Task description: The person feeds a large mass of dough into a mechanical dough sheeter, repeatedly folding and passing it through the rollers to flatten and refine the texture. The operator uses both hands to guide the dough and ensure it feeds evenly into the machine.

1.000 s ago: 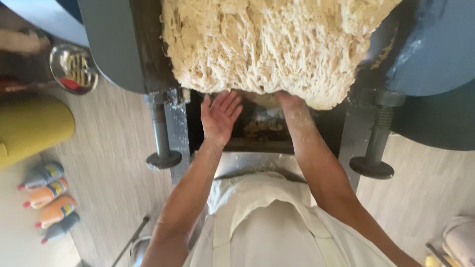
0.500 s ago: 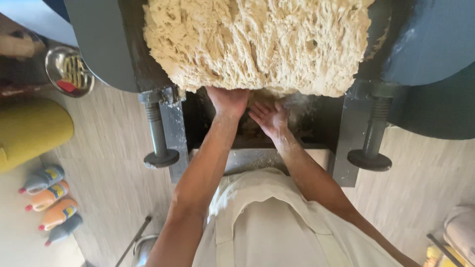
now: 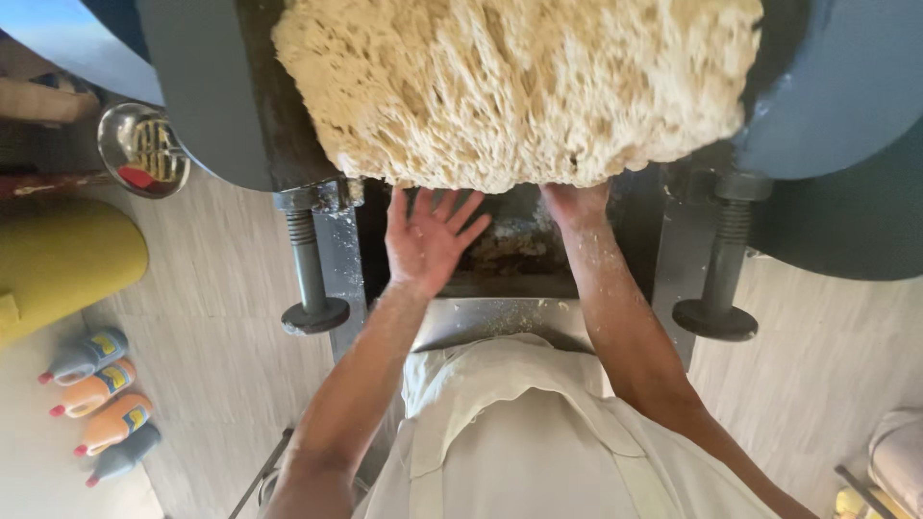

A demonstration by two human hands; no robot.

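hanging dough mass (image 3: 519, 86), long axis sideways

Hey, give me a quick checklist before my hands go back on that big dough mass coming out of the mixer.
1. Left hand free: ok, open, palm showing, just below the dough.
2. Right hand placed: cannot tell, fingers hidden under the dough's edge.
3. Dough supported: cannot tell, it overhangs the dark opening.
4. Arms floured: ok on the right forearm, left looks bare.
5. Floor by the feet: not ok, bottles lie at left.
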